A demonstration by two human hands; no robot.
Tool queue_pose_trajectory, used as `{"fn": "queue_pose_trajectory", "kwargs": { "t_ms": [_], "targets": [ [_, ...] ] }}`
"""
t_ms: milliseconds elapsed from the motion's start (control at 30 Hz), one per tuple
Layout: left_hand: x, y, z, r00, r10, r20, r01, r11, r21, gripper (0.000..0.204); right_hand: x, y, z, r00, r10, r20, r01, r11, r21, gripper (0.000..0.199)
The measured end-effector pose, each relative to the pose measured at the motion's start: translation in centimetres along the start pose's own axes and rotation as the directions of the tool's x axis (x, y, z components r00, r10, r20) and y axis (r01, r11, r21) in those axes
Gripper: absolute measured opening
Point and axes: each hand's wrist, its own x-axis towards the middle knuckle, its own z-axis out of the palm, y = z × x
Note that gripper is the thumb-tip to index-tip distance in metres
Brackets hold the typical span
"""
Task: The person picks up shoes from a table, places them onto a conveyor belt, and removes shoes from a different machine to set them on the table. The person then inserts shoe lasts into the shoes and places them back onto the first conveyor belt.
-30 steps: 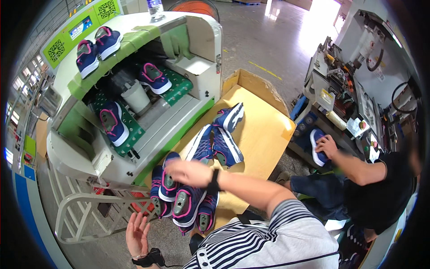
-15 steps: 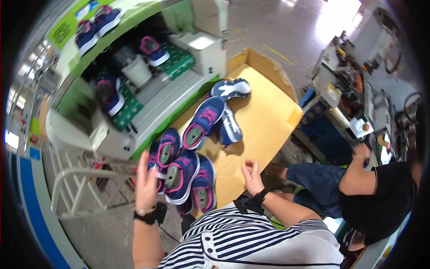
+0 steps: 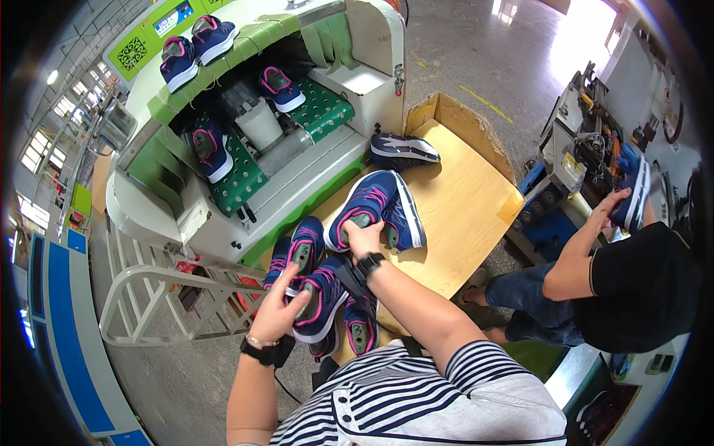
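Note:
My right hand (image 3: 364, 238) grips a navy sneaker (image 3: 370, 195) with pink laces at its heel opening, over a grey-green insert. Against that shoe leans another navy sneaker (image 3: 406, 215), its white sole edge facing right. My left hand (image 3: 277, 311) has its fingers apart beside a navy sneaker (image 3: 321, 301) with pink trim; I cannot tell whether it touches it. Several more such sneakers crowd the near left of the wooden table (image 3: 450, 230). One sneaker (image 3: 405, 150) lies on its side at the table's far end.
A machine (image 3: 387, 44) with green perforated belts stands ahead, bearing a sneaker (image 3: 212, 152) on the left belt and another (image 3: 281, 89) on the right. Two sneakers sit on its top. A metal rack (image 3: 186, 297) is at left. At right a person (image 3: 632, 290) holds a shoe.
My right hand has moved left and forward from above the table onto the sneaker's heel. My left hand has shifted toward the near shoes. The person at right now holds a shoe.

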Motion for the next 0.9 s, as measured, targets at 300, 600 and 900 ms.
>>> {"fn": "queue_pose_trajectory", "kwargs": {
  "t_ms": [300,600,900],
  "targets": [
    [4.3,3.7,-1.9,0.943,0.261,0.208,0.099,0.375,-0.922,0.089,-8.6,-11.5,-3.8,0.466,-0.464,0.754,0.517,0.834,0.193,0.086],
    [10.5,4.3,-5.9,0.999,-0.032,-0.036,-0.039,-0.072,-0.997,0.082,4.0,-0.8,-13.0,0.715,-0.316,0.624,0.615,-0.141,-0.776,0.115],
    [15.0,-0.5,-8.9,0.976,-0.158,-0.148,-0.14,0.056,-0.989,0.087,-9.7,-5.0,-4.4,-0.095,-0.107,0.99,0.967,0.226,0.118,0.102]
  ]
}}
